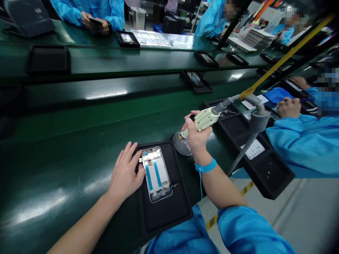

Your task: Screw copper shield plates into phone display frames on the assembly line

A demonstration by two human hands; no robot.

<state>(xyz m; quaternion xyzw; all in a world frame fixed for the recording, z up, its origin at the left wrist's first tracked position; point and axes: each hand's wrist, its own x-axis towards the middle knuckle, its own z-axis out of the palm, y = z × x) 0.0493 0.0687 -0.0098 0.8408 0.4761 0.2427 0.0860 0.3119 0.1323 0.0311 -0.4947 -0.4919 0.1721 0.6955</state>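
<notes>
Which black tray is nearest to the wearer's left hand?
The tray at lower centre: the left hand is at the edge of its phone frame; the other trays lie farther off.

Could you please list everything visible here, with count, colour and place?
Near bench: one, green, left and centre.
Tray: one, black, on near bench.
Phone: one, opened, silver with blue strips, in tray.
Dish: one, metallic, right of tray.
Screwdriver: one, pale green, over dish.
Compartment box: one, black, right.
Slotted sheet: one, white, in compartment box.
Other trays: several, black, farther back.
Cord: one, yellow, upper right.
Pot: one, silver, far back.
Other people: at least four, blue coats, back and right.
Wristband: one, blue, right wrist.
Left hand: one, bare, at phone's left edge.
Right hand: one, bare, around screwdriver.
</notes>
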